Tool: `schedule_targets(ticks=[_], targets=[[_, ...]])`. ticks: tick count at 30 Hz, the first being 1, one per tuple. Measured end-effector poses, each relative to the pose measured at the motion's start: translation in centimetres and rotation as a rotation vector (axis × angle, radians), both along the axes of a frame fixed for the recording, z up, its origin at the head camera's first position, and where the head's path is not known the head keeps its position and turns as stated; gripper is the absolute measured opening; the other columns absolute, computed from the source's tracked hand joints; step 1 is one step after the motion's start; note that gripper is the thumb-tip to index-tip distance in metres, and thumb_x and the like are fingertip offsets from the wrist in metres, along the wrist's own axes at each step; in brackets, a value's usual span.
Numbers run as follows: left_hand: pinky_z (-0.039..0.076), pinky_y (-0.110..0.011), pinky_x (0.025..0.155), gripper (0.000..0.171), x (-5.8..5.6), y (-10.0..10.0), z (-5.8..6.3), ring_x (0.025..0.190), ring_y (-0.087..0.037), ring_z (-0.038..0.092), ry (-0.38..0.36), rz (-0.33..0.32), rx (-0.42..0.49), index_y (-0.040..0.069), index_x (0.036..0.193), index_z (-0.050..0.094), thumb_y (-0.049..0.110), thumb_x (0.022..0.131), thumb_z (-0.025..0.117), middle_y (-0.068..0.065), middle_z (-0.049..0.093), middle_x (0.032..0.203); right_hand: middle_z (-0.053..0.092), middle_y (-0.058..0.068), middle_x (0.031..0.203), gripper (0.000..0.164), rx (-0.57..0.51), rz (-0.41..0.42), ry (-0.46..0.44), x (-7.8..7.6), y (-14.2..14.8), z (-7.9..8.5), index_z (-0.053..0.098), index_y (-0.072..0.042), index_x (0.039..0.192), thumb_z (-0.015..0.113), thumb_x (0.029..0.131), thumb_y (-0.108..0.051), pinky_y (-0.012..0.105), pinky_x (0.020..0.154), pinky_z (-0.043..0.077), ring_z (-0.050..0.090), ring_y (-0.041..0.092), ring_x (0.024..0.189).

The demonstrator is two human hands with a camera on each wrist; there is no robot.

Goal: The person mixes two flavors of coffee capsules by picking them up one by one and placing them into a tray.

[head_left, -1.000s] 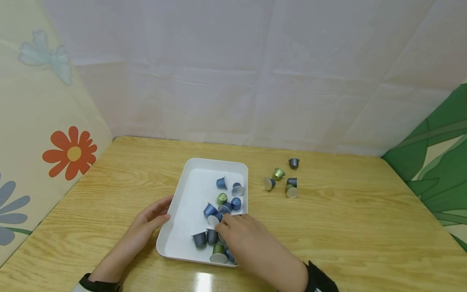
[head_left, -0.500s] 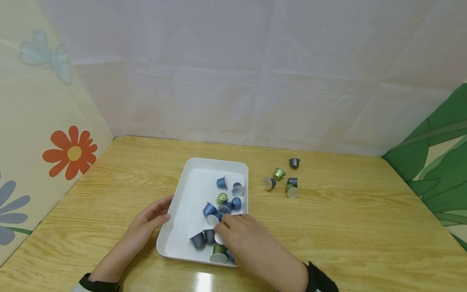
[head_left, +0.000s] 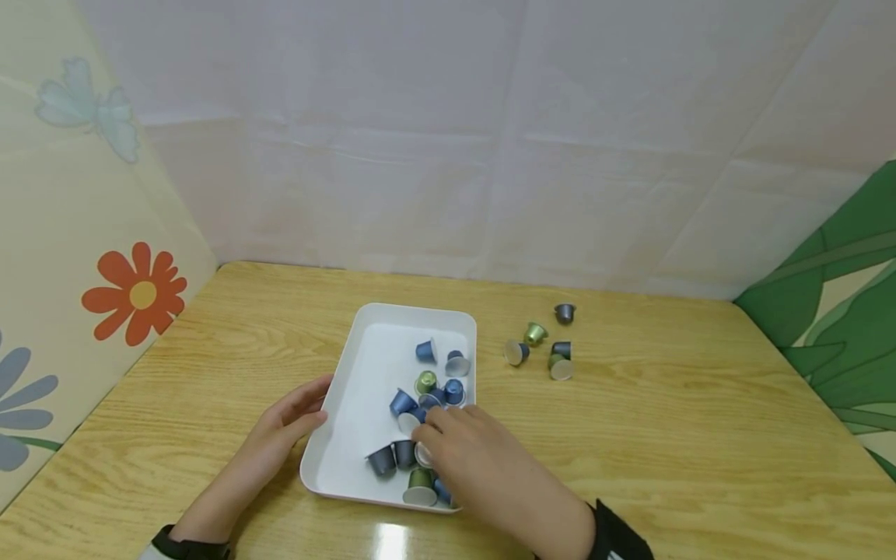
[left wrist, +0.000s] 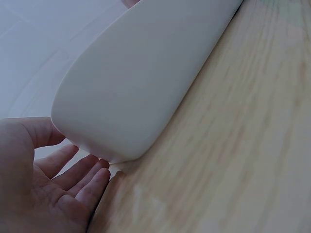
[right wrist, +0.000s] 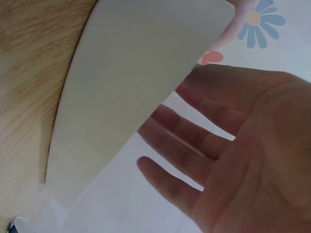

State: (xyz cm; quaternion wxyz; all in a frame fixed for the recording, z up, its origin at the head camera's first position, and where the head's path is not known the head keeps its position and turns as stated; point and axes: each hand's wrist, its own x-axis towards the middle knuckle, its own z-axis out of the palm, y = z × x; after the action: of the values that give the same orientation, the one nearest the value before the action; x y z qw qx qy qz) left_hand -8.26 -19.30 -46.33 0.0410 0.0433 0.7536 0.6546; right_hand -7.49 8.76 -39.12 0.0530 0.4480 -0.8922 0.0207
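Coffee capsules in blue, green and dark grey lie in a white tray (head_left: pixel 367 365). My left hand (head_left: pixel 276 435) rests at the tray's left side; in the left wrist view its relaxed fingers (left wrist: pixel 92 182) meet the outer wall. My right hand (head_left: pixel 483 459) reaches over the right rim among the capsules, its fingertips beside a silver-lidded capsule (head_left: pixel 423 454). In the right wrist view the tray wall (right wrist: pixel 121 82) hides these fingertips, so I cannot tell whether they pinch a capsule. Two dark grey capsules (head_left: pixel 382 461) and a green capsule (head_left: pixel 420 486) lie close by.
Right of the tray, several loose capsules lie on the wooden table (head_left: pixel 651 420), among them a green capsule (head_left: pixel 535 334) and a dark capsule (head_left: pixel 564 313). A pale cloth (head_left: pixel 490 155) hangs behind the table, with printed panels at both sides.
The dark grey capsules near my right fingertips have shifted and tilted slightly. My right hand has moved only a little; my left hand and the tray stay where they were.
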Motion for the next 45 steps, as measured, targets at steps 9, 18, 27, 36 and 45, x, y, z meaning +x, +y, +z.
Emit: schedule_targets(ticks=[9,18,27,36,45], targets=[[0.046,-0.018,0.092,0.051,0.0,0.0,-0.1,0.114,0.000,0.053,0.003,-0.001,-0.005,-0.006,0.145,0.042,0.010,0.099,0.057,-0.024,0.048,0.144,0.063,-0.001,0.107,0.027,-0.041,-0.002,-0.006,-0.6,0.1,0.1,0.069,-0.013,0.115,0.075,0.089,-0.021,0.032,0.087,0.052,0.060,0.014,0.099],[0.045,-0.018,0.093,0.052,0.0,0.0,0.0,0.116,-0.002,0.053,-0.016,0.003,-0.017,-0.005,0.146,0.043,0.011,0.099,0.057,-0.022,0.048,0.145,0.062,0.006,0.121,0.036,-0.071,-0.053,0.033,-1.6,1.0,-0.2,0.065,-0.010,0.123,0.073,0.091,-0.022,0.040,0.094,0.050,0.060,0.022,0.110],[0.044,-0.017,0.094,0.053,0.0,-0.1,0.1,0.126,-0.018,0.049,-0.022,-0.006,-0.026,-0.005,0.147,0.041,0.012,0.099,0.057,-0.021,0.046,0.147,0.063,0.011,0.121,0.033,-0.103,-0.106,0.028,-2.8,2.2,0.3,0.065,-0.007,0.121,0.074,0.090,-0.015,0.043,0.093,0.050,0.061,0.028,0.110],[0.044,-0.018,0.093,0.053,0.0,0.0,0.1,0.128,-0.023,0.048,-0.032,-0.007,-0.018,-0.004,0.147,0.041,0.012,0.099,0.057,-0.021,0.046,0.147,0.065,0.011,0.116,0.036,-0.182,-0.117,0.095,-4.1,4.0,0.1,0.066,-0.004,0.118,0.079,0.084,-0.010,0.041,0.089,0.053,0.063,0.027,0.105],[0.044,-0.017,0.094,0.052,0.0,0.0,0.1,0.126,-0.022,0.048,-0.016,-0.001,-0.018,-0.006,0.147,0.040,0.010,0.099,0.056,-0.022,0.046,0.147,0.065,0.012,0.113,0.032,-0.241,-0.175,0.082,-5.6,5.6,-0.5,0.068,-0.003,0.116,0.077,0.086,-0.009,0.042,0.087,0.053,0.063,0.028,0.103]])
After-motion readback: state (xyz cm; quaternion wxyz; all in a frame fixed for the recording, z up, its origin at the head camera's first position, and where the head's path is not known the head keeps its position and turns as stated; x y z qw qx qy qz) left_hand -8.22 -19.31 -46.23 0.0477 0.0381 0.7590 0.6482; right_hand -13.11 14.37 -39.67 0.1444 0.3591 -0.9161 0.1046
